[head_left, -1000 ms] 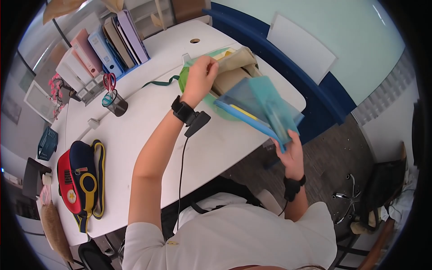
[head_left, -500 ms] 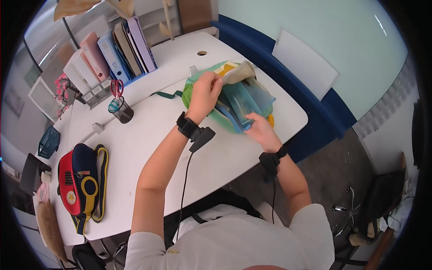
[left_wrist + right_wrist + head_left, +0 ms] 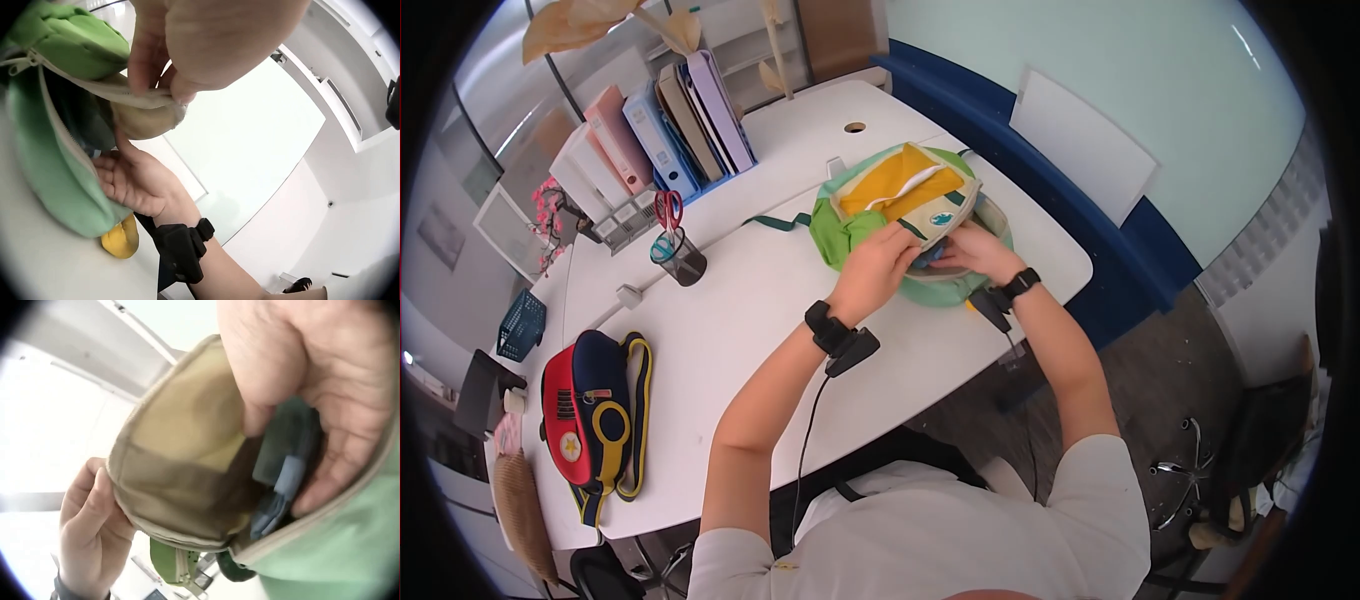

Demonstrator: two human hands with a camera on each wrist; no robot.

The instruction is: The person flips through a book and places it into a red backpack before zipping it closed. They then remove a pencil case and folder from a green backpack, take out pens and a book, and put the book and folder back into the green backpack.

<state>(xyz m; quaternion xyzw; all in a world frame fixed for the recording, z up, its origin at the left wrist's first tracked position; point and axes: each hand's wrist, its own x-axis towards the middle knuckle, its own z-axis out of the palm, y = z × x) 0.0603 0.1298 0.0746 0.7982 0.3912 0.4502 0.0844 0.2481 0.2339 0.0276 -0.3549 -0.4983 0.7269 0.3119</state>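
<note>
The green backpack [image 3: 835,235], with a yellow and cream front, lies unzipped on the table. My left hand [image 3: 874,268] pinches the edge of its cream flap [image 3: 181,431] between thumb and fingers, holding it raised. Inside the bag's mouth is my right hand [image 3: 983,252], its thumb and fingers apart in the right wrist view. Between and beyond them lies a translucent teal case [image 3: 278,440] with a blue edge [image 3: 289,478], mostly down in the bag. The fingers [image 3: 115,178] are beside the zipped rim; whether they touch the case is unclear.
On the table [image 3: 730,370] stand a mesh pen cup [image 3: 681,262] with scissors and a row of binders [image 3: 662,135]. A red and navy bag [image 3: 595,410] lies at the left, a blue basket [image 3: 521,325] beyond it. A green strap [image 3: 775,221] trails leftward from the backpack.
My right hand has carried the teal case and blue folder from the table's right side into the backpack. The flap, lifted by my left hand, has come forward, showing its yellow front.
</note>
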